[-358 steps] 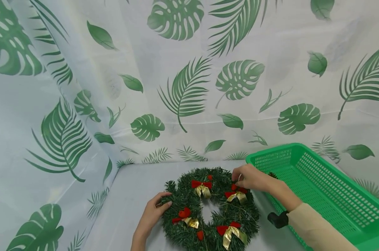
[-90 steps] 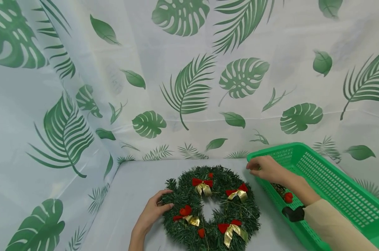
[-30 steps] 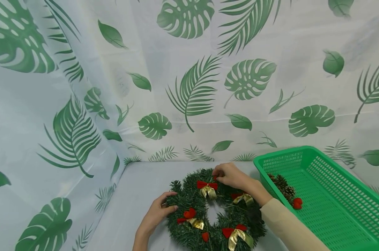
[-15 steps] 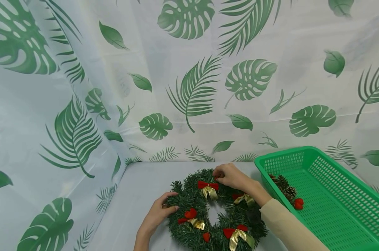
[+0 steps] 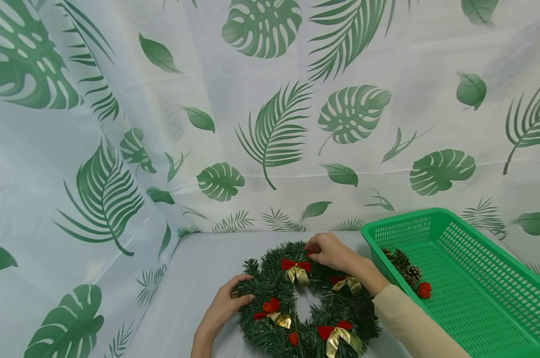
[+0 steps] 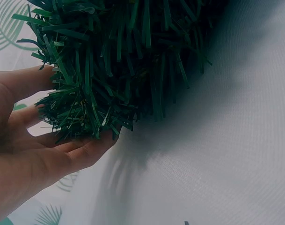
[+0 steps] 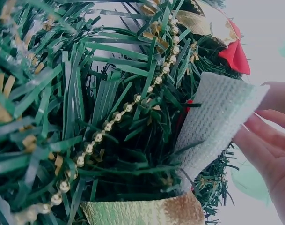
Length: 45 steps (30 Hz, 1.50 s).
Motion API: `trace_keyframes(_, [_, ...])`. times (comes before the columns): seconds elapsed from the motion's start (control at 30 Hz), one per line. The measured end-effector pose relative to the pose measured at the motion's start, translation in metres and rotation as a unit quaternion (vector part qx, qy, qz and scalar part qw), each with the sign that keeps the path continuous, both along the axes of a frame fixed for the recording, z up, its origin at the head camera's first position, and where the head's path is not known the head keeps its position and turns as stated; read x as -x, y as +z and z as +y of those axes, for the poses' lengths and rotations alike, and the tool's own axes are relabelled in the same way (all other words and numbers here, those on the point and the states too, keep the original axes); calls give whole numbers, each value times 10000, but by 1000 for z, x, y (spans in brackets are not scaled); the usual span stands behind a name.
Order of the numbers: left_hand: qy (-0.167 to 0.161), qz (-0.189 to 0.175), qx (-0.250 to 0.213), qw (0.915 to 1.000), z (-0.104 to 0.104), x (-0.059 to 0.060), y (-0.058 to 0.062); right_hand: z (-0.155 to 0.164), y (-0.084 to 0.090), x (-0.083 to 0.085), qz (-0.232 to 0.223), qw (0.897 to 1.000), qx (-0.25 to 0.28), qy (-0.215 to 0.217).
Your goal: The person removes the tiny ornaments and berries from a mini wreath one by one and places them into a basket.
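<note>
Steadying the light, bristly wreath [image 5: 306, 303] at its lower-left edge, the left hand [image 5: 225, 306] curls around soft needles while the right hand [image 5: 330, 251] pinches a small red decoration [image 5: 307, 253] near the top.

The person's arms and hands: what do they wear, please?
The right arm wears a long beige sleeve that ends at the wrist; a small black device sits there. The right hand and the left hand are bare, without gloves. No rings show. The left forearm shows no sleeve.
</note>
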<state>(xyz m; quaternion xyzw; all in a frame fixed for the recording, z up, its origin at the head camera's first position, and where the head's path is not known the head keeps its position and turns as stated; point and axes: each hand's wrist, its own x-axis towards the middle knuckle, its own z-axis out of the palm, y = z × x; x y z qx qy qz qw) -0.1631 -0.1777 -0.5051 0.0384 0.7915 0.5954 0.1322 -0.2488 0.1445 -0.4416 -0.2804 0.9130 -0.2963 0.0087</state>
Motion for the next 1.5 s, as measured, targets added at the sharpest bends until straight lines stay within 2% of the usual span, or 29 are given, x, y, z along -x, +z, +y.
trace_keyframes(0.4, [-14, -56, -91, 9999, 1, 0, 0, 9, 4, -4, 428, 9989, -185, 66])
trace_keyframes(0.63, [-21, -41, -41, 10000, 1, 0, 1, 17, 9, -6, 383, 9992, -47, 43])
trace_keyframes(0.9, [19, -82, -11, 10000, 0, -1, 3, 26, 19, -10, 551, 9984, -153, -21])
trace_keyframes(1.13, [54, -31, 52, 10000, 1, -1, 1, 35, 22, -15, 470, 9988, -149, 28])
trace_keyframes(1.5, [31, -99, 3, 9999, 1, -3, 2, 51, 27, -25, 707, 9975, -53, 3])
